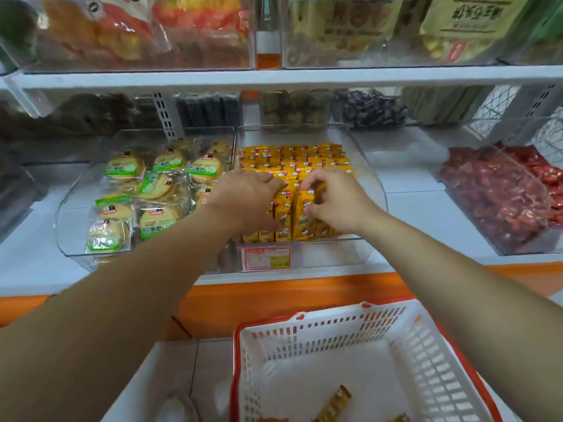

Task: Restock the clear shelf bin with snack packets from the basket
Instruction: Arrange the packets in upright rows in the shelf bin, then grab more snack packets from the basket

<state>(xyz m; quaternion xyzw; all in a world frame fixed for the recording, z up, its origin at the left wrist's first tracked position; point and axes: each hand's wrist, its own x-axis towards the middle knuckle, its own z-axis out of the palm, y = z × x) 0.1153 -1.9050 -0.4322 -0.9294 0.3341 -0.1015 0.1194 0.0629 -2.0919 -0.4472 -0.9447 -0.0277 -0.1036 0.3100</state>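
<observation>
Pinching one yellow packet [305, 208] by its top, our right hand [338, 202] has its fingers curled tight on it. Our left hand [246, 199] is just beside it, and we think its fingers are flat and pushing the packets next to it aside, holding nothing.

The packet stands on its end near the front edge of the clear bin [373, 184]. Its long side goes up and down, its top points up, and its picture side faces us. The rows of packets [292, 159] behind it stand the same way, all the way to the bin's back edge.

We think we are at the tucking-in step, sliding this packet into the front row. Next it needs a push straight down until its top is level with the others, and then we let go.

Below the shelf sits the basket [320, 325]. A few loose packets [335, 402] lie flat on its bottom near the front edge, so we think a little restocking is left.
</observation>
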